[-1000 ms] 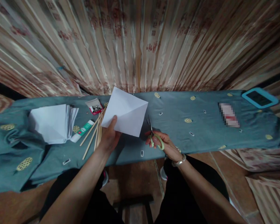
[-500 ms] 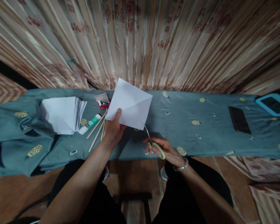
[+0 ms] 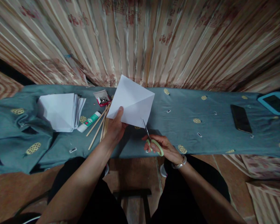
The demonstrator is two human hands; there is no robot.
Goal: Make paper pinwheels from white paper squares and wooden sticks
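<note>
I can't make out a single word for certain from here. Left of the left hand (image 3: 115, 130), the green-and-white tube (image 3: 89, 121) carries pale lettering and a small red mark, both too tiny to read. The cloth (image 3: 214, 130) has little black-and-white labels (image 3: 72, 150) printed on it, one left of that hand, another off to the right hand's (image 3: 165, 147) right, their letters blurred. Beyond both hands, the curtain (image 3: 140, 46) bears reddish, seal-like marks (image 3: 169, 22) I can't decipher.
</note>
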